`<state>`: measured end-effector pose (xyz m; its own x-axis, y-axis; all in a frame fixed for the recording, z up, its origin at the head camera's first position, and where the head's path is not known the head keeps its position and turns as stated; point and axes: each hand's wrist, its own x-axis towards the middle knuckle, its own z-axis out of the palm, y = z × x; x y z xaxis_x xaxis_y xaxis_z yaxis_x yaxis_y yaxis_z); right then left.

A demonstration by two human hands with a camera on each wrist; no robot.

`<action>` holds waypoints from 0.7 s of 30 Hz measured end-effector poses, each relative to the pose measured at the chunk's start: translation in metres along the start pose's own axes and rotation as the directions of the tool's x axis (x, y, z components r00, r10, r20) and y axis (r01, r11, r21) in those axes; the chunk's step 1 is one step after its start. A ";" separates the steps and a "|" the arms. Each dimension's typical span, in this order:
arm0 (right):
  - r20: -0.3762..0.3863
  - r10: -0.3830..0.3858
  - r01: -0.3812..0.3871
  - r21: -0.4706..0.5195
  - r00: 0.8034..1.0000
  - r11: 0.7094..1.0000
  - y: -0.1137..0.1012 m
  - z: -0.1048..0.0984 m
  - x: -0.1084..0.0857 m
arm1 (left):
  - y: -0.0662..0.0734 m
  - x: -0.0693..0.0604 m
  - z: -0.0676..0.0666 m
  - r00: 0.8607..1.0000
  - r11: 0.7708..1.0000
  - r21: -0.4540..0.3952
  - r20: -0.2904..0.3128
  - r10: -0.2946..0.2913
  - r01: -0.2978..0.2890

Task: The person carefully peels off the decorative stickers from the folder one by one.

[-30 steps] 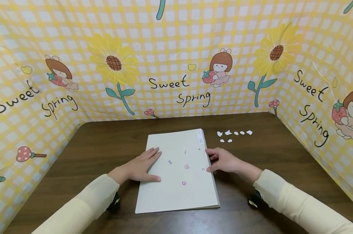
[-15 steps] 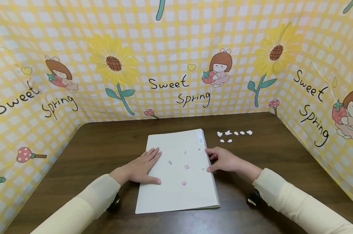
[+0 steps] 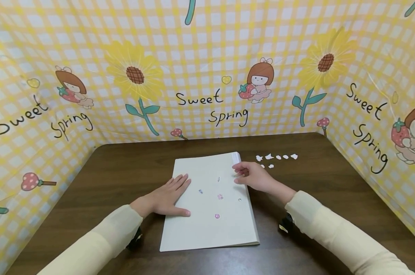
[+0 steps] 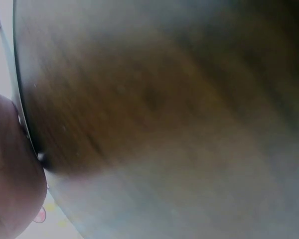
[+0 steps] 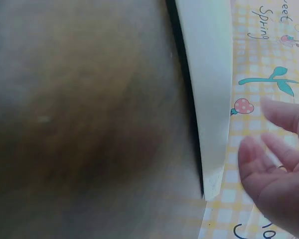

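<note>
A white folder (image 3: 204, 233) lies on the table with small stickers on its cover, among them a blue one (image 3: 200, 191) and pink ones (image 3: 220, 196) (image 3: 217, 216). My left hand (image 3: 166, 196) rests flat on its left side, fingers spread; part of that hand (image 4: 15, 174) shows in the left wrist view. Over the folder's upper right edge, beside the label (image 3: 235, 157), is my right hand (image 3: 257, 177), fingers loosely bent and holding nothing. The right wrist view shows this hand (image 5: 284, 174) apart from the folder's spine (image 5: 207, 89), thumb and fingers separated.
Several small white pieces (image 3: 269, 156) lie on the brown table (image 3: 125, 160) to the right of the folder's top; my right hand partly covers one. A yellow checked cloth (image 3: 200, 53) with printed flowers and figures stands around the table's back and sides.
My right hand has let go of the folder's right edge and moved up and left over its upper right part. The left hand has stayed in place.
</note>
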<state>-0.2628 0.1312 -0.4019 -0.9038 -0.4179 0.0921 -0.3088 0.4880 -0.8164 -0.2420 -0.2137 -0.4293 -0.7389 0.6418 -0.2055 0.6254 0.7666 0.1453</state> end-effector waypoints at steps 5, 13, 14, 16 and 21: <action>0.008 -0.051 0.051 0.063 0.999 0.997 0.001 0.008 0.014 | 0.000 0.000 0.001 1.000 1.000 0.007 0.000 -0.005 0.005; 0.056 -0.053 0.053 -0.003 0.997 0.999 0.003 0.021 0.035 | -0.001 0.000 0.000 1.000 1.000 0.009 -0.014 -0.008 0.008; 0.062 -0.050 0.052 -0.016 0.997 0.999 0.002 0.023 0.037 | -0.001 0.000 0.000 1.000 1.000 0.012 -0.015 -0.008 0.008; 0.074 -0.045 0.048 -0.038 0.996 0.998 0.001 0.026 0.040 | -0.001 0.000 0.000 1.000 1.000 0.014 -0.017 -0.005 0.005; 0.088 -0.046 0.054 -0.086 0.995 0.995 -0.001 0.031 0.046 | -0.001 0.000 0.000 0.999 1.000 0.009 -0.034 0.012 -0.012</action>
<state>-0.2951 0.0881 -0.4147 -0.8589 -0.5061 0.0789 -0.3812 0.5288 -0.7583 -0.2424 -0.2147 -0.4299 -0.7394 0.6513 -0.1708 0.6363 0.7588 0.1390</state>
